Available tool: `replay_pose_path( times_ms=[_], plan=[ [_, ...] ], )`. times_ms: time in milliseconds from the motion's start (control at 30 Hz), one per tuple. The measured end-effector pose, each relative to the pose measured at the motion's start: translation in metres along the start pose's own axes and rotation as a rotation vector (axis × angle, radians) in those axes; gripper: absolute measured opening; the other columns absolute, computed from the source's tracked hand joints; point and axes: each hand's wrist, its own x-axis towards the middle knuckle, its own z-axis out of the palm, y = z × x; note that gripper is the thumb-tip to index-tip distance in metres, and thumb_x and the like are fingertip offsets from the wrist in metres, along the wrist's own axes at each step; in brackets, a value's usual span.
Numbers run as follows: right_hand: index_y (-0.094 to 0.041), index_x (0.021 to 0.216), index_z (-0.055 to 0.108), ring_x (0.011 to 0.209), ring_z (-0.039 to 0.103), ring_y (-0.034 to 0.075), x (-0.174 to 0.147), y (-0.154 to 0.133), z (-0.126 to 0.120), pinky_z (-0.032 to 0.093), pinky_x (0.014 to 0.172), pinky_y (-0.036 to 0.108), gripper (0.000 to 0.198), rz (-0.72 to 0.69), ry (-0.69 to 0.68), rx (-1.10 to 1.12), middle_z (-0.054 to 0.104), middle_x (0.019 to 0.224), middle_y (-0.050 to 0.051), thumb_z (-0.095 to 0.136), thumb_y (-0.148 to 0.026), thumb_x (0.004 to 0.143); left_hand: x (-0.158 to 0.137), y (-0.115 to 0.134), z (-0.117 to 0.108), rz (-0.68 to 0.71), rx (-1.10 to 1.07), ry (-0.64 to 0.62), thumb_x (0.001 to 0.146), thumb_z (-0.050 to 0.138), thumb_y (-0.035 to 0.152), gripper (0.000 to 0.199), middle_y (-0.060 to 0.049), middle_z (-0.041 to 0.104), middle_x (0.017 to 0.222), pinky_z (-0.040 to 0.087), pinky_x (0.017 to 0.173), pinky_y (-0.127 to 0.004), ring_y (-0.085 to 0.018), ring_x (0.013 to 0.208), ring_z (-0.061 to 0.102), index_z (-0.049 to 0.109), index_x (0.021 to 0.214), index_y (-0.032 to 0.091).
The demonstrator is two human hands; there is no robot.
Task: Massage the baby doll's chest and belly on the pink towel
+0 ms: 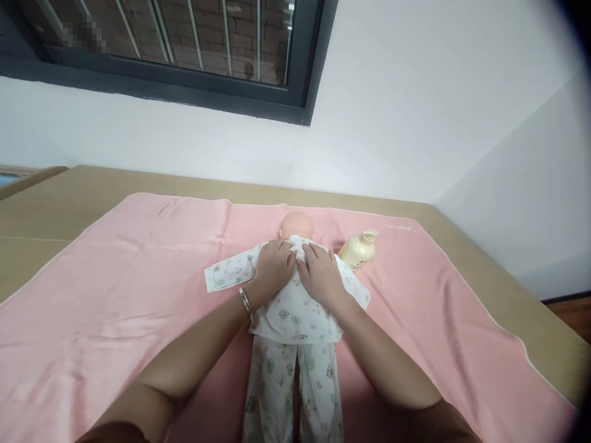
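Note:
A baby doll (295, 307) lies stretched out with its head away from me, dressed in a white printed top and matching trousers (277, 369). Only the smooth rounded head (297, 224) shows, with no face visible. My left hand (276, 264) rests flat on the upper left of the doll's torso, its fingers pointing toward the neck. Beside it, my right hand (322, 274) lies flat on the upper right, fingers slightly spread. Neither hand grips anything. The doll's sleeves (231, 271) reach out to both sides.
A pale yellow pump bottle (359, 249) is just right of the doll's shoulder. Under everything spreads a pink mat (161, 277) on a wooden tabletop (92, 191). Behind are a white wall (369, 123) and a dark-framed barred window (300, 98).

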Motion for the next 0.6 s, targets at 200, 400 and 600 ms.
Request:
replay_pose_path(
  times_ms=[200,400,600],
  plan=[
    [-0.015,0.138,0.044,0.128,0.045,0.028,0.009,0.012,0.005,0.022,0.112,0.054,0.046,-0.012,-0.009,0.013,0.054,0.138,0.014,0.031,-0.041,0.101,0.005,-0.006,0.003,-0.049,-0.073,-0.065,0.092,0.047,0.027,0.018,-0.008,0.068,0.1,0.046,0.09,-0.041,-0.026,0.097,0.061,0.06,0.101,0.019],
    [-0.014,0.14,0.043,0.13,0.042,0.028,0.012,0.013,0.002,0.029,0.108,0.047,0.046,-0.07,-0.068,-0.001,0.048,0.143,0.015,0.032,-0.036,0.101,0.008,-0.009,0.004,-0.037,-0.128,-0.067,0.09,0.051,0.025,0.018,-0.007,0.069,0.103,0.045,0.092,-0.04,-0.025,0.1,0.062,0.061,0.104,0.02],
    [-0.013,0.135,0.047,0.125,0.045,0.028,0.012,0.007,0.006,0.03,0.106,0.046,0.04,-0.085,-0.001,-0.018,0.055,0.133,0.015,0.034,-0.027,0.099,0.005,-0.007,0.005,0.122,-0.053,-0.06,0.097,0.038,0.021,0.023,-0.008,0.068,0.105,0.044,0.092,-0.039,-0.024,0.102,0.059,0.06,0.103,0.018]
  ],
)
